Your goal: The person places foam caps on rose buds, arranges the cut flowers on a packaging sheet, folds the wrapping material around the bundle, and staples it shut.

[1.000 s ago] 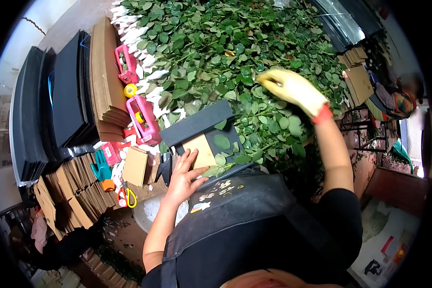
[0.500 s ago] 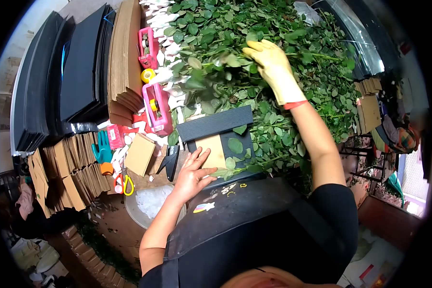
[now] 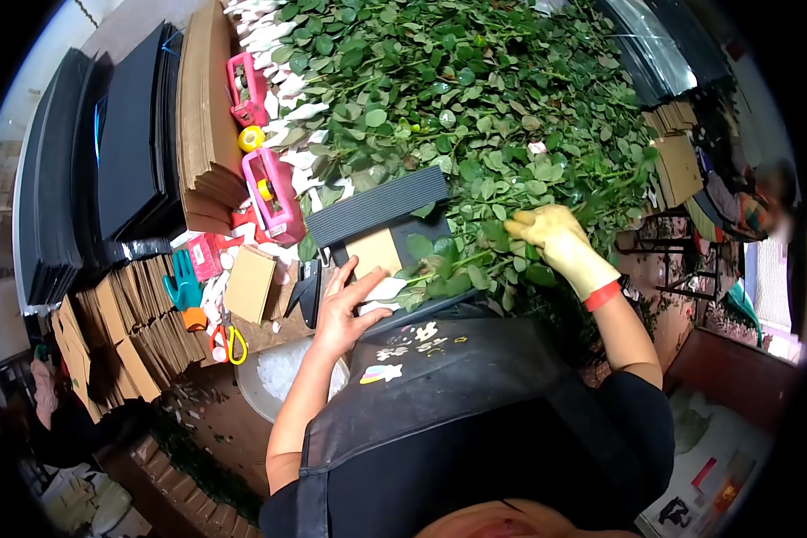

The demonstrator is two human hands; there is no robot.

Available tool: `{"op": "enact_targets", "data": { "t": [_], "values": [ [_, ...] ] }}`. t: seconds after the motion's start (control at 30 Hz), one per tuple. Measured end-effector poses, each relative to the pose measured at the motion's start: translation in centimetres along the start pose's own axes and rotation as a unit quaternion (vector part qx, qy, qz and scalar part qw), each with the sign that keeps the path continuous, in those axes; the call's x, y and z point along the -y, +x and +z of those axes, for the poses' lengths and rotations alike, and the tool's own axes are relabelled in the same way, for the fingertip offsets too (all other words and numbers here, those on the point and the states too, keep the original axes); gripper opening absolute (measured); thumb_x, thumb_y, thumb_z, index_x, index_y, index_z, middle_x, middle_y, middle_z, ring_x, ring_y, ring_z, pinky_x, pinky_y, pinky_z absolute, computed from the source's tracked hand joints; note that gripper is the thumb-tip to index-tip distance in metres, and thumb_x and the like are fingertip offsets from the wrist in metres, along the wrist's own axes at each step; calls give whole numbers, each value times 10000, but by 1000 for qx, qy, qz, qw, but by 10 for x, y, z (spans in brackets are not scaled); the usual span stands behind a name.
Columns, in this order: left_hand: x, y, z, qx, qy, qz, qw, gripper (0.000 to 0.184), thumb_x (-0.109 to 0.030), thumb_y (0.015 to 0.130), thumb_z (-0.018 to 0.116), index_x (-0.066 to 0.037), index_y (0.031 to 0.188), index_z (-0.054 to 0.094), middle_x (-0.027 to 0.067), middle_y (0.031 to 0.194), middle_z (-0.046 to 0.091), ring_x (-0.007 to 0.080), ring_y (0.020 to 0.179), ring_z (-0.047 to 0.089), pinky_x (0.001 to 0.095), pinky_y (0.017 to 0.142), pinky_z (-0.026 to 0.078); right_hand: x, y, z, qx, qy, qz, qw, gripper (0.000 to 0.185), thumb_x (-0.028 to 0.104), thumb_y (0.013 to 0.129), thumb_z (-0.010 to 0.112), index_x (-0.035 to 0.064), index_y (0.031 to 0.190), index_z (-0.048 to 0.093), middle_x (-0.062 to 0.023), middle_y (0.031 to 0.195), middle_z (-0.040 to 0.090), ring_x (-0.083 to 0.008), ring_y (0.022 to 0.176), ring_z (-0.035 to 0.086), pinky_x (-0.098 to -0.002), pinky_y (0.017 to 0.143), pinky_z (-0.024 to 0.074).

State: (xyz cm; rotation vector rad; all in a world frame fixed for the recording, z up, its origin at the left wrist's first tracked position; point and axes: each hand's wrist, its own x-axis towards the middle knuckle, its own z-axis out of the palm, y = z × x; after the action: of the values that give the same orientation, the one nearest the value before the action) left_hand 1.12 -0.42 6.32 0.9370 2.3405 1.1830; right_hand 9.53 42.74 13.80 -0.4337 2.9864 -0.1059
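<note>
A white-wrapped flower bud (image 3: 386, 290) on a leafy stem lies at the near edge of a dark corrugated board with a tan cardboard piece (image 3: 374, 251) on it. My bare left hand (image 3: 342, 309) rests there with its fingers apart, the bud lying between forefinger and thumb. My right hand (image 3: 554, 240), in a yellow rubber glove with a red band at the wrist, is closed among the leaves on the right, around what looks like the leafy stem (image 3: 466, 262); its grip is partly hidden. A folded corrugated flap (image 3: 378, 206) stands behind the cardboard.
Leafy flower stems (image 3: 475, 99) pile up behind, white-wrapped heads to the left. Pink tape dispensers (image 3: 274, 195), a black stapler (image 3: 307, 291), yellow-and-red scissors (image 3: 233, 342), a teal glove (image 3: 183, 280) and cardboard stacks (image 3: 208, 134) stand left. A tub (image 3: 273, 377) sits below the table edge.
My right hand has come down and nearer from the pile. A white-wrapped bud with its leafy stem now lies by my left hand, which stays on the board. The view has shifted slightly.
</note>
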Motion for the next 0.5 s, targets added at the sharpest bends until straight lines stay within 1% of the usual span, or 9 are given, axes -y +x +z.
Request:
{"op": "enact_targets", "data": {
  "t": [0.13, 0.2, 0.23, 0.27, 0.3, 0.37, 0.43, 0.47, 0.5],
  "values": [
    [-7, 1, -4, 9, 4, 7, 1000, 627, -305, 742, 946, -145, 1314, 746, 98, 1402, 709, 408, 1484, 467, 564, 1231, 344, -17, 8, -19, 57, 168, -7, 984, 429, 53, 920, 624, 117, 1335, 708, -171, 1303, 723, -345, 1079, 729, -418, 982, 578],
    [-15, 8, -11, 15, 6, 14, 1000, 597, -314, 759, 935, -138, 1298, 746, 91, 1405, 709, 424, 1475, 468, 559, 1222, 352, -21, 54, -58, 157, 130, 78, 976, 365, 91, 937, 665, 96, 1298, 720, -145, 1280, 739, -351, 1144, 707, -448, 1011, 570],
    [-30, 13, -16, 18, 15, -8, 1000, 537, -334, 781, 919, -130, 1251, 758, 90, 1398, 713, 429, 1459, 476, 542, 1203, 366, -32, 77, -46, 48, 181, 66, 980, 327, 75, 948, 643, 88, 1264, 728, -146, 1235, 748, -347, 1118, 712, -438, 996, 578],
    [-31, 16, -15, 7, 41, 1, 999, 527, -337, 786, 914, -132, 1248, 760, 72, 1335, 743, 417, 1400, 526, 527, 1164, 393, -23, 112, -57, 39, 136, 102, 985, 310, 91, 971, 587, 74, 1239, 741, -180, 1225, 742, -358, 1100, 718, -469, 998, 576],
    [-24, 17, -8, -14, 51, 4, 999, 502, -319, 788, 911, -124, 1226, 762, 58, 1294, 757, 407, 1364, 551, 524, 1137, 408, -21, 137, -45, -75, 90, 69, 991, 290, 118, 976, 605, 66, 1229, 737, -175, 1203, 743, -341, 1121, 711, -458, 1024, 571],
    [-20, 19, 0, -54, 74, 31, 995, 412, -254, 790, 895, -101, 1149, 764, 18, 1203, 782, 371, 1279, 606, 508, 1080, 436, -33, 200, 19, -116, 55, 50, 990, 360, 200, 945, 698, 37, 1266, 697, -158, 1187, 736, -330, 1127, 707, -470, 988, 570],
    [-21, 19, 3, -71, 74, 27, 994, 343, -169, 789, 862, -103, 1109, 758, 25, 1205, 780, 349, 1243, 633, 489, 1070, 443, -28, 245, 55, 130, -181, 89, 971, 368, 181, 943, 725, 27, 1277, 707, -159, 1217, 747, -320, 1145, 727, -435, 972, 586],
    [-22, 18, 3, -85, 71, 29, 993, 335, -145, 789, 850, -107, 1108, 758, 28, 1199, 780, 344, 1225, 643, 484, 1064, 447, -27, 257, 58, 196, -159, 116, 961, 260, 125, 938, 702, 48, 1180, 756, -142, 1137, 767, -321, 1117, 735, -420, 974, 588],
    [-24, 16, 4, -97, 55, 17, 994, 333, -120, 784, 838, -106, 1106, 754, 38, 1174, 781, 337, 1167, 660, 478, 1053, 452, -35, 263, 64, 157, -82, 151, 973, 246, 88, 933, 680, 65, 1160, 771, -140, 1135, 772, -325, 1086, 740, -427, 966, 592]
  ]
}}
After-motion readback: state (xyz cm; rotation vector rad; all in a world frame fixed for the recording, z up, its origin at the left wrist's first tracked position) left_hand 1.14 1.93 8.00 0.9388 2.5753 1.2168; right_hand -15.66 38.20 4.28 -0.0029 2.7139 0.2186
